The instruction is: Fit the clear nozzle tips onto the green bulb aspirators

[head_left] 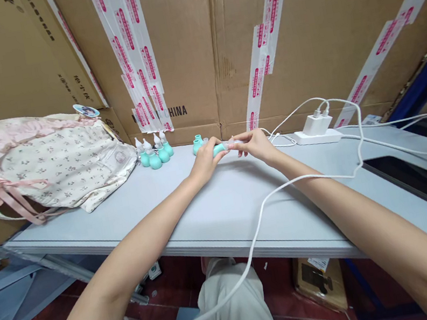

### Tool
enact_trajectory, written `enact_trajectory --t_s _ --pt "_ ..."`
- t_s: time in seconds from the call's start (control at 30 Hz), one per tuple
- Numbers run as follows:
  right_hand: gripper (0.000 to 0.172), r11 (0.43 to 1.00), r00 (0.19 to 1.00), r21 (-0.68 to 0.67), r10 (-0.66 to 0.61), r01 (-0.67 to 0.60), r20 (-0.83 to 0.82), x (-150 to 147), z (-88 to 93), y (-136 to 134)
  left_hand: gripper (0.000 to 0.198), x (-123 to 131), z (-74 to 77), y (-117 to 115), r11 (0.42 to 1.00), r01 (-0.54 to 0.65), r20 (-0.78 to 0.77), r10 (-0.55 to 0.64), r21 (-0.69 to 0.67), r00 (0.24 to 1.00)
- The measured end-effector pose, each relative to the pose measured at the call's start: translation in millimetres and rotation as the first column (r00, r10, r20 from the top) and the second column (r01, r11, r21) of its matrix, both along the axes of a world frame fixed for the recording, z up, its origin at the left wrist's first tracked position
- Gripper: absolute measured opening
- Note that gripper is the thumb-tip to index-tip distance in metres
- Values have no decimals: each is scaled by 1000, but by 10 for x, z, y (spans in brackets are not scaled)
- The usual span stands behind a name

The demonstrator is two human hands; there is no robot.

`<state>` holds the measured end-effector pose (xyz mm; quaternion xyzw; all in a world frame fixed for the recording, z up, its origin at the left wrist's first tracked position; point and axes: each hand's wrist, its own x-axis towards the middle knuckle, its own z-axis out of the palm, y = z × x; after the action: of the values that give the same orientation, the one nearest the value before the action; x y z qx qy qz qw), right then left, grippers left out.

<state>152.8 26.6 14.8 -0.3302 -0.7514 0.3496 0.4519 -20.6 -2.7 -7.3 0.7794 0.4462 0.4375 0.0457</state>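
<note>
Above the table's far half, my left hand (203, 162) is closed around a teal rubber squeeze bulb (219, 150), which lies on its side. From the right, my right hand (256, 144) pinches a clear nozzle (231, 144) at the bulb's mouth. How far the nozzle sits in the bulb is too small to tell. Left of my hands, several teal bulbs with clear pointed nozzles (155, 160), like nasal aspirators, stand upright in a group. Just behind my left hand are teal bulbs (196, 144) without nozzles, partly hidden by it.
A floral cloth bag (53, 159) lies on the table's left end. A white power strip (318, 136) with a charger (317, 123) stands at the right. Its white cable (268, 194) crosses over my right forearm. A dark tablet (426, 184) lies near the right edge. Cardboard (182, 50) walls the back.
</note>
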Motion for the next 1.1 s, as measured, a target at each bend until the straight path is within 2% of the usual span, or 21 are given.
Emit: enact_trajectory --t_s 0.17,0.3,0.4,0.6,0.8,0.97,1.1 --pt "47 1000 1000 -8 20 -20 14 1 -14 18 15 -31 15 -4 997 -52 -167 60 51 984" --pt "48 1000 997 -12 -18 19 72 -16 -101 70 15 -53 27 -1 1000 -21 -264 25 20 964" --pt "50 997 997 -34 -62 64 39 -34 -140 77 14 -64 28 17 999 -25 -244 30 23 969" --pt "52 997 1000 -67 -26 27 18 -39 -138 71 15 -63 19 42 999 -9 -257 17 33 966" --pt "47 999 990 -52 1 6 142 -19 -161 79 18 -59 -9 47 999 26 -316 -32 -23 948" --pt "45 999 999 -39 -15 17 32 -42 -167 67 13 -42 18 32 1000 19 -223 -14 22 975" --pt "42 998 996 -24 -50 51 68 -68 -158 66 22 -35 11 30 1000 31 -199 -30 3 979"
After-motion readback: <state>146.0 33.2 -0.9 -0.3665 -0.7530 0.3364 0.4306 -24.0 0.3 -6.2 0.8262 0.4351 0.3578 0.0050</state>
